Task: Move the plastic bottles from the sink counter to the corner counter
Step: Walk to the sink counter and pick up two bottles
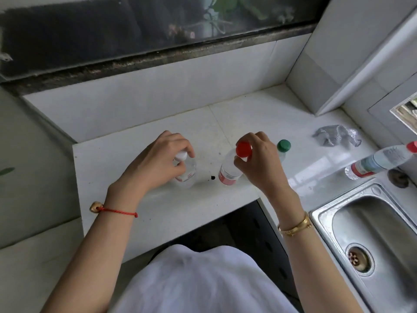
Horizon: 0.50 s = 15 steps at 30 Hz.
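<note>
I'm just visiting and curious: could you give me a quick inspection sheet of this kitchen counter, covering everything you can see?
Surface: white counter, a few dark specks.
Job's things: white-cap bottle, red-cap bottle, green-cap bottle upright; fourth bottle beside the sink.
Clutter: crumpled grey cloth.
Hands: left hand grips the white-cap bottle; right hand grips the red-cap bottle.
Cables: nothing seen.
Surroundings: window behind, white tiled walls.
</note>
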Tool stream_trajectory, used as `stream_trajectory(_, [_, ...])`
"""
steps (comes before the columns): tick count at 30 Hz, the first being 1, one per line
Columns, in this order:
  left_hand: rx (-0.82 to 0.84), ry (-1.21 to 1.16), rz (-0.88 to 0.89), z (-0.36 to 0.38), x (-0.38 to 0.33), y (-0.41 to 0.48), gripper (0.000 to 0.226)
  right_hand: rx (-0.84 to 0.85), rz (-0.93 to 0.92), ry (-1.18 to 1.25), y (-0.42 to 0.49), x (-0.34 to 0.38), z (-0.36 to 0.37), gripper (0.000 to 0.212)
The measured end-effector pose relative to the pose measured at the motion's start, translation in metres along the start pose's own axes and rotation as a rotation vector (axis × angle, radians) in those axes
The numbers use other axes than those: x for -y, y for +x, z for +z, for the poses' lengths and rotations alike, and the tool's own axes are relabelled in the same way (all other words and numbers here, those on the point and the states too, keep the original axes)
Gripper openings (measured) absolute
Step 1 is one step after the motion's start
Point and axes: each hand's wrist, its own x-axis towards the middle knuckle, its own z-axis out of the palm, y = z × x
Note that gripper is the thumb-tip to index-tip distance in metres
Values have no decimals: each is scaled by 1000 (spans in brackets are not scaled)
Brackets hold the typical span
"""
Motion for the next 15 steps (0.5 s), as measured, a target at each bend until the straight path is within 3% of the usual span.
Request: stream_trajectory(15, [180,-14,251,11,-39,-12,26,-104,210,-21,-103,5,-21,34])
